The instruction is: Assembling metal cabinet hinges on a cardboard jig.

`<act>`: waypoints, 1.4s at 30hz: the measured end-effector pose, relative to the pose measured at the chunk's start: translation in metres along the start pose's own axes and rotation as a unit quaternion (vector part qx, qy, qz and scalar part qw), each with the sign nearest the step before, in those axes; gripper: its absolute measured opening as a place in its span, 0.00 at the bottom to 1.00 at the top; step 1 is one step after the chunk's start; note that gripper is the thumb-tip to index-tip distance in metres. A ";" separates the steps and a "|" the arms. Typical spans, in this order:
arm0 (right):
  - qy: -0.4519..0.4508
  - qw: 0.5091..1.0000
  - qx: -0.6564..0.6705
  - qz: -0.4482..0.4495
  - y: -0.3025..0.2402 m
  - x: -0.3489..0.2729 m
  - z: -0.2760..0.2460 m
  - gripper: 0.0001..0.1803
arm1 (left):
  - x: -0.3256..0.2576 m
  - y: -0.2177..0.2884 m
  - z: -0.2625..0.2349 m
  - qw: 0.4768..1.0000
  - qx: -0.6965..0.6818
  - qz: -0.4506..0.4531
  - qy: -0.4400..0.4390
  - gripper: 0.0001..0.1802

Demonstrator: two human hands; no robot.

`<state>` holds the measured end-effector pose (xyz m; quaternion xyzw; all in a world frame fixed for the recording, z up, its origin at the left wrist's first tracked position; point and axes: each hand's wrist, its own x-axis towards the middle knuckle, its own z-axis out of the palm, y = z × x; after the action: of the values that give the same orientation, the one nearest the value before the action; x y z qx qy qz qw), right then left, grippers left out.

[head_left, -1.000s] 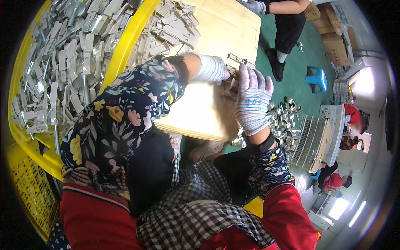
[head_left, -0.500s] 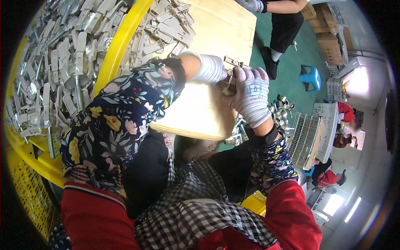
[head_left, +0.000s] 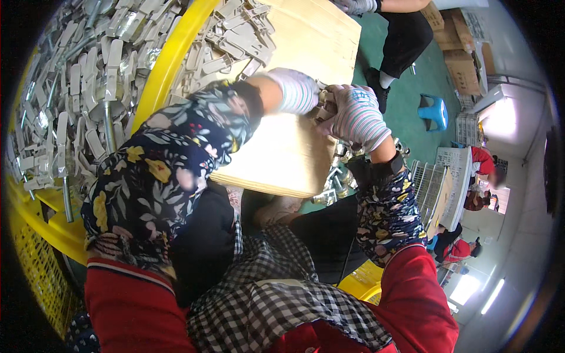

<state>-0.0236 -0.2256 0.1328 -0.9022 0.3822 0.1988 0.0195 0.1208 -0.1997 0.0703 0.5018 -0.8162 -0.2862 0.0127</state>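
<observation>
I see my gloved left hand and right hand meeting over the wooden surface. Between them sits a small metal part, and the right fingers curl around it; the left fingers seem closed on its far end, though the glove hides them. More metal parts lie heaped left of my left fingers.

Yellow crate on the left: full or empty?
Full. The yellow crate is heaped with grey metal parts up to its rim, and more of them spill onto the wooden board beside it.
</observation>
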 end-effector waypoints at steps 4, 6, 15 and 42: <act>-0.018 0.994 0.109 -0.004 0.013 0.003 0.001 0.31 | 0.000 0.002 0.010 0.995 -0.066 -0.032 0.074 0.19; -0.033 0.999 0.036 -0.005 0.009 0.001 -0.001 0.26 | 0.000 -0.001 0.010 0.995 -0.078 -0.006 0.066 0.19; 0.295 0.951 -0.095 0.000 0.000 -0.020 0.054 0.30 | 0.026 -0.017 0.015 0.995 -0.063 0.077 0.010 0.18; 0.007 0.996 0.094 0.000 0.017 0.012 0.002 0.42 | -0.003 -0.017 -0.043 0.994 -0.022 -0.076 0.070 0.19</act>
<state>-0.0283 -0.2456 0.1283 -0.8977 0.3996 0.1551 0.1016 0.1495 -0.2226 0.0984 0.5803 -0.7666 -0.2685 0.0588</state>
